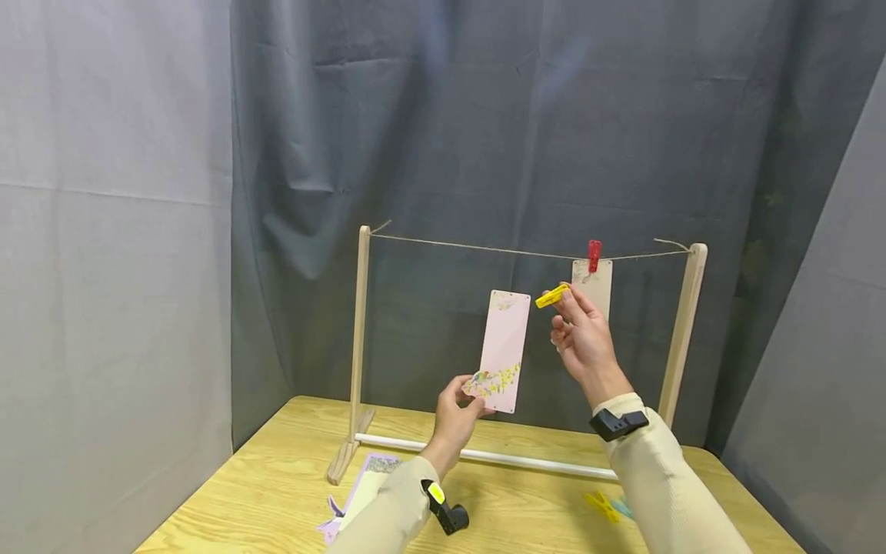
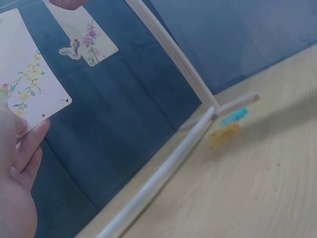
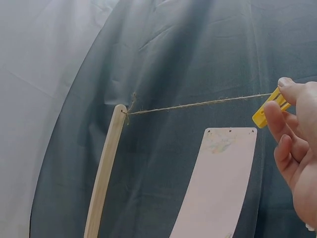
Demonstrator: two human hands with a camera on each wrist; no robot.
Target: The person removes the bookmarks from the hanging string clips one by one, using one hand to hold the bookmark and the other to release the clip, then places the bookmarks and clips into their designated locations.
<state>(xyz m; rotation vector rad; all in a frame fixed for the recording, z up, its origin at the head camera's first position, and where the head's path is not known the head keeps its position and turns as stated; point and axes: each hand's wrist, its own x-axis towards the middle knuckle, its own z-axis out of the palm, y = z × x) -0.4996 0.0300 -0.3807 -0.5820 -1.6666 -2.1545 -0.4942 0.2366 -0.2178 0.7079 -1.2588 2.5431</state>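
My left hand pinches a pink bookmark-like card by its lower left edge. Yellow flowers and a bird decorate the card's bottom, and it stands nearly upright with its top below the string. In my right hand, thumb and fingers pinch a yellow clothespin, just right of the card's upper corner. Beyond that hand, a cream card hangs from the string under a red clothespin; the left wrist view shows purple flowers on its lower end.
Wooden posts carry the string, joined low down by a white bar. On the table lie a purple-edged card at the left, partly behind my left sleeve, and yellow and teal clothespins at the right.
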